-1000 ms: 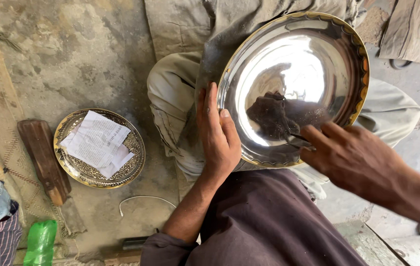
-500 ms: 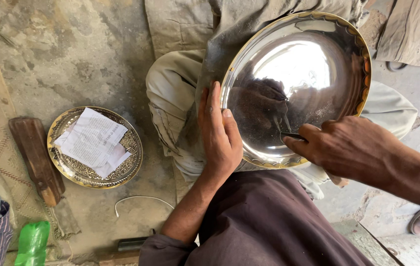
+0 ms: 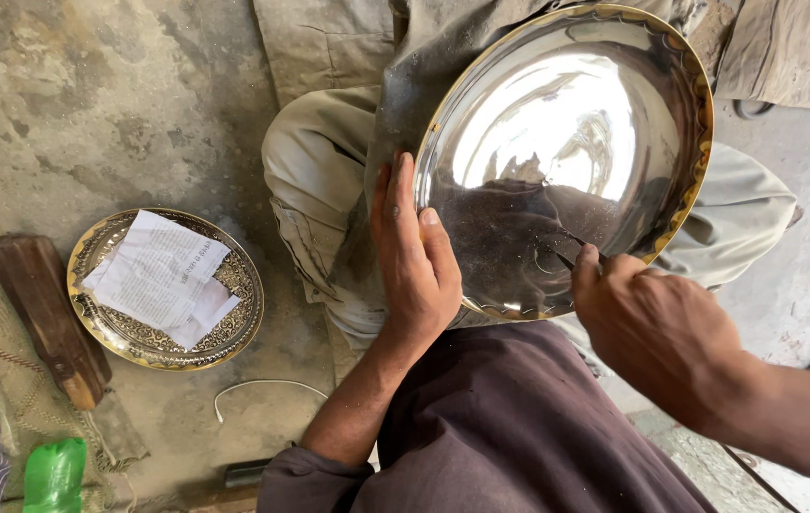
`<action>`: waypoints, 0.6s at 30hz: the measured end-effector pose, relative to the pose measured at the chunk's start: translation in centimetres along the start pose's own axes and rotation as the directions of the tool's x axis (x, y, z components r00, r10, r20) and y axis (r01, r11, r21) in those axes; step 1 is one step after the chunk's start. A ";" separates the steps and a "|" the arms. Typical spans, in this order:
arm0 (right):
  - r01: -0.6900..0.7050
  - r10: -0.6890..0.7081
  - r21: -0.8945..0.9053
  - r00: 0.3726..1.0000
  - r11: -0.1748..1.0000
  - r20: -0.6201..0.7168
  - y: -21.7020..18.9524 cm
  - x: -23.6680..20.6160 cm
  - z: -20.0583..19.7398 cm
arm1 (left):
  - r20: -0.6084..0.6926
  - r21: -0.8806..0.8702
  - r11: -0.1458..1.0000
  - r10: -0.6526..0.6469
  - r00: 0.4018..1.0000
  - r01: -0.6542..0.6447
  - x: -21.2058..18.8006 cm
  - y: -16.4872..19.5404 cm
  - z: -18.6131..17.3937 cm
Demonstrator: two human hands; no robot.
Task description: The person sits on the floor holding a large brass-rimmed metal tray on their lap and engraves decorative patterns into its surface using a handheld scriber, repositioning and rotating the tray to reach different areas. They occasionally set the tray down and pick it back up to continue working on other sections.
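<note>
Two bare hands are busy with one big shiny metal plate [image 3: 566, 123] that has a wavy gold edge. The plate is tipped up and leans on the knees of the person sitting on the ground, high on the right side of the view. The left hand [image 3: 411, 256] lies flat with its fingers straight and close together, pressed against the left edge of the plate to hold it steady. The right hand [image 3: 657, 328] is curled up tight and pinches a thin dark tool [image 3: 571, 249] whose tip touches the bright inside of the plate, low down near the edge. You can see dark shapes mirrored in the shine. Off to the left, on the gray floor [image 3: 110, 104], rests a smaller gold plate [image 3: 234, 323] with lots of tiny patterns, and a folded white paper [image 3: 162, 277] lies inside it. Just beside that is a brown wooden block [image 3: 44, 313]. A thin white wire [image 3: 257, 388] curls on the floor nearby, and a green bottle [image 3: 55, 475] peeks in at the bottom left corner.
</note>
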State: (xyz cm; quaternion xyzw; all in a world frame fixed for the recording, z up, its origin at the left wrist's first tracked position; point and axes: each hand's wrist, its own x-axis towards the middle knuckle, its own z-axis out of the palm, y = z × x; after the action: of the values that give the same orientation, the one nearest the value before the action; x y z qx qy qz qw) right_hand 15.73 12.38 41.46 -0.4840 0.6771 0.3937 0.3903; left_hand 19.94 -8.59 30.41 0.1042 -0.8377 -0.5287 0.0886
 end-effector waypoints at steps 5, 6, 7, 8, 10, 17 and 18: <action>-0.088 0.018 0.265 0.966 0.960 0.257 0.3 0.1 -2.6 | -0.004 -0.003 1.000 0.005 1.000 -0.005 -0.8 0.4 0.2; -0.126 0.020 0.342 0.954 0.931 0.298 0.9 0.0 -2.9 | -0.007 -0.007 1.000 0.007 1.000 -0.007 -0.9 0.6 0.2; -0.104 0.020 0.307 0.964 0.946 0.264 1.6 -0.4 -3.0 | -0.009 -0.013 1.000 0.011 1.000 -0.011 -1.0 0.7 0.1; -0.083 0.019 0.269 0.972 0.959 0.232 2.5 -1.1 -2.7 | -0.015 0.000 0.999 0.036 0.999 -0.036 -1.1 0.9 -0.1; -0.167 0.105 0.326 0.974 0.930 0.199 3.5 -2.4 -1.6 | -0.038 0.026 0.997 0.078 0.996 -0.077 -1.3 1.3 -0.5; -0.039 0.479 0.772 0.803 0.634 -0.353 1.6 -8.8 3.5 | 0.132 -0.018 0.884 0.464 0.876 -0.466 -2.3 6.0 1.0; 0.102 0.511 0.798 0.719 0.593 -0.472 1.2 -9.4 3.6 | 0.248 -0.064 0.856 0.511 0.823 -0.513 -2.6 7.0 1.5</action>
State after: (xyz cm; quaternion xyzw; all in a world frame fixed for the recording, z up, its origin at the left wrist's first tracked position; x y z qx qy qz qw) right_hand 17.22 19.22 48.78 -0.2824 0.9239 -0.0933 0.2409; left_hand 21.46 -3.70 35.98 -0.1932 -0.8406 -0.4920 0.1181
